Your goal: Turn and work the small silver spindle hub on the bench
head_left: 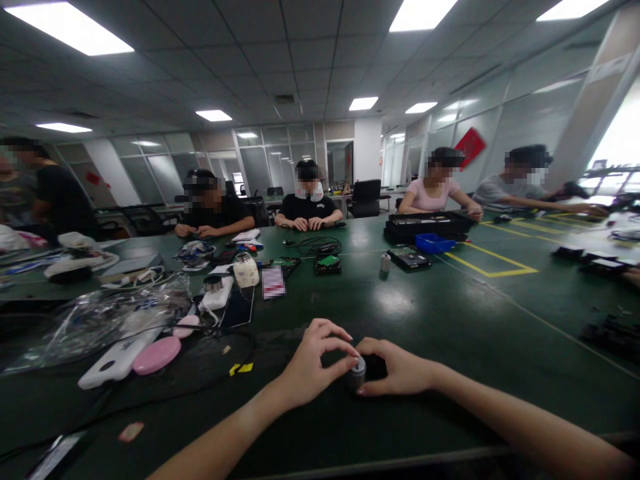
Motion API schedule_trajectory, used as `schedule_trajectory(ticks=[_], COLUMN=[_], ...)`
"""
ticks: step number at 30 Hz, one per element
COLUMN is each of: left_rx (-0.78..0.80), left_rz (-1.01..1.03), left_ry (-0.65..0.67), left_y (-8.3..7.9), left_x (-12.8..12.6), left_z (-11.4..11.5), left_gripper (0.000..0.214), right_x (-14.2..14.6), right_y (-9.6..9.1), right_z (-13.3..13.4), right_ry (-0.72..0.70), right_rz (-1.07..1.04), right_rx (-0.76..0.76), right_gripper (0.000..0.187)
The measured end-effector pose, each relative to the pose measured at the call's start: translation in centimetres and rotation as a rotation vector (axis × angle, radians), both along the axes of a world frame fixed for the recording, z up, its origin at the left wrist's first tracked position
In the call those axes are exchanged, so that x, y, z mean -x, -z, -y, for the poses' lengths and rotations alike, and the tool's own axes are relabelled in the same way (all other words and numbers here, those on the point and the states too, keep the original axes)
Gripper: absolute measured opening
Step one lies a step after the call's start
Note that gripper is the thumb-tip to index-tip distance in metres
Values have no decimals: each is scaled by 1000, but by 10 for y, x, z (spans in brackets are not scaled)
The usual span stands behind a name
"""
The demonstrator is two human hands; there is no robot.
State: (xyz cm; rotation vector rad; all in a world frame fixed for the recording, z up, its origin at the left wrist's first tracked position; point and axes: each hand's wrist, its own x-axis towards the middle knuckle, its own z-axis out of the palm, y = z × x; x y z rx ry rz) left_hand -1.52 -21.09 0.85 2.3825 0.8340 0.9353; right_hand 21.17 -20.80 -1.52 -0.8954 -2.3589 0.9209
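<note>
My left hand (313, 363) and my right hand (395, 370) meet near the front edge of a dark green table (450, 313). Between them sits a small dark cylinder with a silvery top (357, 373). The left fingertips pinch its top from the left. The right hand curls round a black part (376, 366) joined to it on the right side. Both forearms reach in from the bottom of the head view.
To the left lie a pink disc (156, 355), a white device (117, 360), a clear plastic bag (115, 313), a phone (239, 305) and cables. Farther back stand a small metal cylinder (385, 262), a blue bin (434, 243) and black trays (430, 225). Several people sit around the table.
</note>
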Motion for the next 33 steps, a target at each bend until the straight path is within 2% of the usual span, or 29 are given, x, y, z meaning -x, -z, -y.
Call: schedule_trajectory(ticks=[4,7,10,12,14,17,22,24,29,33], left_rx=[-3,-12,7,34,67,117,158,160,166,172], left_rz=[-21,-16,0,-20,-58,-107,-120,-119,-128,-140], left_ry=[-15,-18,2,0,-9,-5,-11,-14,-18,-20], left_y=[1,4,9,14,19,25,26,25,24,23], left_x=[1,3,4,4,4,2,2,2,2,2], left_z=[2,2,3,2,1,-1,0,0,2,2], left_gripper=[7,13,45,68,77,75,71,69,64,63], right_x=[1,-1,-4,-6,-7,-5,1,3,5,6], right_y=[-1,-3,-7,-10,-14,-15,-12,-10,-11,-10], right_z=[1,1,0,0,1,3,3,2,0,1], right_ry=[0,4,-49,-77,-62,-29,-19,-6,-7,-10], right_rz=[-12,-34,-158,-254,-292,-286,-307,-317,-354,-366], right_rx=[5,34,81,109,103,36,4,44,257,310], right_gripper=[48,55,60,51,38,25,20,19,21,23])
